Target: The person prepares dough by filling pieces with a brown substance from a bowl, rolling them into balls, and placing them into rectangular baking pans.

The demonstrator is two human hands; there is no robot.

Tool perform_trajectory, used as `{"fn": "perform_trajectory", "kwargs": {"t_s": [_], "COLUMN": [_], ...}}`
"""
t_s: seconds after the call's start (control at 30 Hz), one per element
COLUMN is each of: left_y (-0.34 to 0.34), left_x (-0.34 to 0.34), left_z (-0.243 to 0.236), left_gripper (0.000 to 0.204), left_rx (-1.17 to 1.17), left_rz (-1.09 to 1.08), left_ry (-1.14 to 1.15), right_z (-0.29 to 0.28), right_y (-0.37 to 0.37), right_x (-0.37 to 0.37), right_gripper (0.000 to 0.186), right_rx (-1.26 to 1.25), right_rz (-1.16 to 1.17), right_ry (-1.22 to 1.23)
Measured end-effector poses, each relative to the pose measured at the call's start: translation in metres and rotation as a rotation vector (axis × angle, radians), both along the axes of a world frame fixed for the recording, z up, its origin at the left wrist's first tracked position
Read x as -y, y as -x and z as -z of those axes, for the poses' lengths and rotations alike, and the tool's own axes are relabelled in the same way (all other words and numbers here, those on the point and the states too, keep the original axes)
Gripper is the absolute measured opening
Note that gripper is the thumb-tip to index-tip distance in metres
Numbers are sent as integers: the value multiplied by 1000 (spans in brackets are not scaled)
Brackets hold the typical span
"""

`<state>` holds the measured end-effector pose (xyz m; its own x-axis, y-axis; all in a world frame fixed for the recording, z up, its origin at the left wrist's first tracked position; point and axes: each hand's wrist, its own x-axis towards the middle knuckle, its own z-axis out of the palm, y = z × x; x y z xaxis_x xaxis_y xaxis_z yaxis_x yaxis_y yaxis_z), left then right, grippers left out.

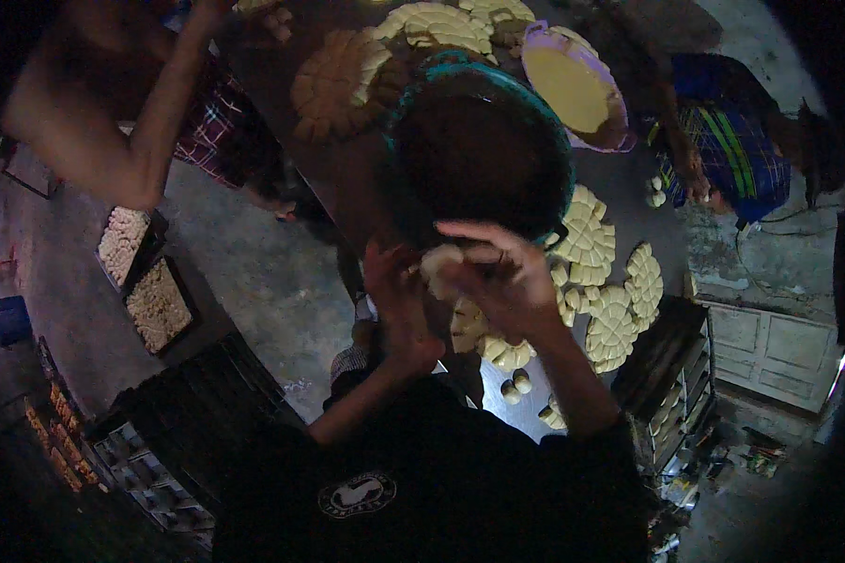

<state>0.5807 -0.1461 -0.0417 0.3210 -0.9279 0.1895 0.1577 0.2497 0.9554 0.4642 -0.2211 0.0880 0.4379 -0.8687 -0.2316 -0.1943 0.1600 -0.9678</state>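
The pale dough piece (438,267) sits between the left hand (399,305) and the right hand (509,280), near the teal-rimmed basin (554,117), apparently so both hands can support it. The right fingers curl loosely, holding it; blur hides whether the left fingers grip. Scored dough rounds (612,324) lie flat beside the basin, presumably for easy reach: smooth, cream-coloured, divided into wedges and blocks.

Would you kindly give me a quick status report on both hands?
Left hand, right hand: close together. Pale dough piece between them; which hand grips it, unclear. Teal-rimmed basin just beyond.
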Motion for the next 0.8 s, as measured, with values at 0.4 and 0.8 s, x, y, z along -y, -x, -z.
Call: {"fn": "perform_trajectory", "kwargs": {"t_s": [0.4,0.8], "left_y": [-18,69], "left_x": [-4,-64], "left_z": [-31,-105], "left_gripper": [42,40], "left_rx": [-403,-1160], "left_rz": [365,794], "left_ry": [-452,-622], "right_z": [20,-11], "right_y": [13,121], "right_x": [34,-164], "right_gripper": [40,53], "right_rx": [-266,426], "right_rz": [259,439], "right_ry": [22,176]}}
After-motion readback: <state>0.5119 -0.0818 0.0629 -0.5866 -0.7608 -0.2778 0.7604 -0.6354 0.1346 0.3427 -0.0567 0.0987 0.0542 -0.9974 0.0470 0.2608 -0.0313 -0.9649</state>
